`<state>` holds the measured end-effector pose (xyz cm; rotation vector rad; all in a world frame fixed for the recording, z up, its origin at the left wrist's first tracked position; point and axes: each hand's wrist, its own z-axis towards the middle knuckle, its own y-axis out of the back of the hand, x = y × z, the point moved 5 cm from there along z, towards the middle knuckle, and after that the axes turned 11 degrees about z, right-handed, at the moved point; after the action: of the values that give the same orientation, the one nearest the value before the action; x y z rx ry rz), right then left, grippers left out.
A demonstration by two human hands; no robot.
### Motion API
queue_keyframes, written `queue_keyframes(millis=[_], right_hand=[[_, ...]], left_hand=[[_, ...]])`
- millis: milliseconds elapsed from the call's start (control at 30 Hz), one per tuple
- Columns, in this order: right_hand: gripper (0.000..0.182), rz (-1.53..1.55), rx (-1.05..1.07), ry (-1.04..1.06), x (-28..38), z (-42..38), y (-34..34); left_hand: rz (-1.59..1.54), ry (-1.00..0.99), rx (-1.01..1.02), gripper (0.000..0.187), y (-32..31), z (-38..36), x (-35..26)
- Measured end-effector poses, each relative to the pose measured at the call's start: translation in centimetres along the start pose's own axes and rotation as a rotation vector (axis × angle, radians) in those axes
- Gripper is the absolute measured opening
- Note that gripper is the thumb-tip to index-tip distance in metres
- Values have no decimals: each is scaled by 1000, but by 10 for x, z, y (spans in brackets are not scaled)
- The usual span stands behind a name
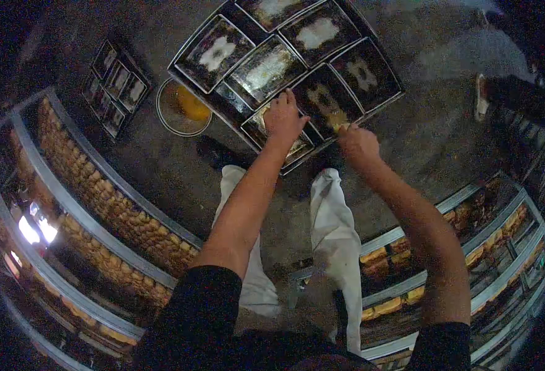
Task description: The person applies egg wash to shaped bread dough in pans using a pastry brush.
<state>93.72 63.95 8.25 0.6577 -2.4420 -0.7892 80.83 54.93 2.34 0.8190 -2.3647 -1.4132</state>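
Metal trays (266, 68), dark and greased, lie packed edge to edge on the floor (161, 167) at twelve o'clock from the person, each showing a pale or yellowish smear at its centre. The left hand (283, 117) rests flat on the nearest tray (257, 127), fingers (288, 99) spread over its surface. The right hand (357, 143) sits at the near edge of the adjoining tray (328, 102), at about one o'clock; its fingers appear drawn together on something small and yellowish, though what they pinch cannot be told. A round bowl (183, 106) of yellow fat or batter stands just beside the trays at eleven o'clock. A smaller set of moulds (114, 83) lies apart at ten o'clock. Racks of baked goods (105, 204) flank the person at eight and four o'clock.

Judgement: the step in hand is coating the trays, with the near row being worked. The next move calls for even coverage into the corners and a steady left hand so the tray does not slide.
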Motion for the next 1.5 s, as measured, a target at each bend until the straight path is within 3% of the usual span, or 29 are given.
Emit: queue_keyframes(millis=[67,167,267,367,467,567,667,767,867,967,1100,1200,1300,1400,1500], right_hand=[[17,-122,31,89,5,1,15],[17,25,-194,336,29,25,48],[19,-230,-94,290,43,71,51],[20,-174,15,296,39,65,57],[15,-369,189,426,6,38,17],[11,-224,181,284,-23,21,-22],[13,-296,229,379,2,7,19],[15,43,115,193,1,31,18],[18,-81,44,209,10,35,32],[27,2,-243,246,13,40,49],[31,-161,-328,209,12,45,34],[21,-158,-193,82,6,27,-9],[14,-224,-348,-146,1,11,-34],[14,102,-314,-159,11,4,-18],[14,161,-184,-188,34,2,-27]], left_hand=[[-43,-20,-74,87,-7,1,2],[-64,-15,-63,86,-2,-1,3],[-32,-32,-117,85,1,-4,5],[-62,-63,-168,87,4,-6,6],[6,-42,-131,84,-9,0,6],[8,6,-26,84,5,-1,3],[-14,-24,-137,86,0,-3,5],[-2,-24,-141,87,1,-2,3],[16,-27,-152,86,2,-4,4],[7,-26,-188,84,2,-6,4],[-29,-10,-137,84,2,-5,3],[28,13,-87,82,5,-5,3],[64,11,-112,83,6,-4,1],[66,5,-137,83,3,-5,0],[65,3,-99,84,4,-3,1]])
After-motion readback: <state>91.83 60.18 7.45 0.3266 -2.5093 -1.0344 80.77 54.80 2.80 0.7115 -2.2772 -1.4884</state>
